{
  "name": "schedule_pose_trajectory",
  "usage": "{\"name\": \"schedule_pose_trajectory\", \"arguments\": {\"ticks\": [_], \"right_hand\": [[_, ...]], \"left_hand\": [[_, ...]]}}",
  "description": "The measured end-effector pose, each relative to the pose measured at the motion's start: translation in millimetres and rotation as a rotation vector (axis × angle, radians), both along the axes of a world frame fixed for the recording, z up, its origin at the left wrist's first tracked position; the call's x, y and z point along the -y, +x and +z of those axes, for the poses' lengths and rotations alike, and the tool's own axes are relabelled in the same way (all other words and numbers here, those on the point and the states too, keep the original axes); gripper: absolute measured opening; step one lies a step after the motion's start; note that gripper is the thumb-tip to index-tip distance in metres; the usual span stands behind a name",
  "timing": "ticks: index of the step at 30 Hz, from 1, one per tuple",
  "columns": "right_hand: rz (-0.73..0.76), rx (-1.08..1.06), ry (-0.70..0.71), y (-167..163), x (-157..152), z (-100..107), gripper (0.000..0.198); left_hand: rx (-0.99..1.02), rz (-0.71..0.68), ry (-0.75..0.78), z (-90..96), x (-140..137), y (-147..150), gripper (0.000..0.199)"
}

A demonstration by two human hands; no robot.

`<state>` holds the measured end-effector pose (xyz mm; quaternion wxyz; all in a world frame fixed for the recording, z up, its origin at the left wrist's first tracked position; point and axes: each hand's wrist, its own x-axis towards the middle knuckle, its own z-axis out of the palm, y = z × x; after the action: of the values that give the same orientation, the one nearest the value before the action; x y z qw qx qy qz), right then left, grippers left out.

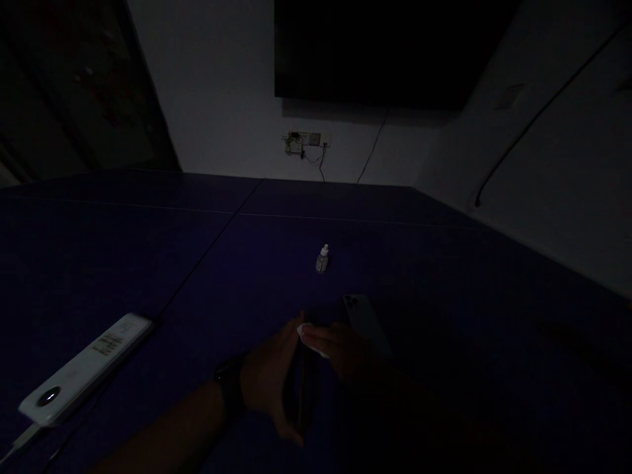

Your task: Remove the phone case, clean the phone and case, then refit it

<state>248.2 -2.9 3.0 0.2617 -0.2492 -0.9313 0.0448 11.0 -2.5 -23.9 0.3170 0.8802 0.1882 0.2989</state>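
Observation:
My left hand (266, 374), with a dark watch on its wrist, grips a thin dark slab (303, 388) held on its edge. The slab looks like a phone, but it is too dark to be sure. In my right hand (342, 352) is a folded white cloth or tissue (315, 343), pressed by the fingers against the slab's upper end. Just beyond my right hand lies a pale phone (368, 321), back up, partly hidden by that hand. Farther off, a small clear bottle (322, 262) with a white cap stands upright.
The room is very dark. A white power strip-like device (89, 365) with a round display and a cable lies at the left on the dark blue surface (266, 263). Behind are a wall, sockets with wires (306, 141) and a large black screen (385, 52).

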Motion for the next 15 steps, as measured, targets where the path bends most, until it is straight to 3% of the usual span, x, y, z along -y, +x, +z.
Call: {"name": "schedule_pose_trajectory", "arguments": {"ticks": [4, 8, 15], "right_hand": [[-0.146, -0.146, -0.124, -11.7, -27.1, 7.3, 0.051], [-0.206, -0.231, -0.166, -13.9, -25.9, 9.6, 0.044], [0.08, 0.026, 0.093, 0.7, 22.3, 12.2, 0.044]], "left_hand": [[0.033, -0.039, -0.032, 16.5, -2.6, 5.2, 0.164], [0.008, -0.043, -0.068, 18.1, -3.1, 5.2, 0.161], [-0.064, 0.028, -0.004, -8.7, -0.5, -4.8, 0.17]]}}
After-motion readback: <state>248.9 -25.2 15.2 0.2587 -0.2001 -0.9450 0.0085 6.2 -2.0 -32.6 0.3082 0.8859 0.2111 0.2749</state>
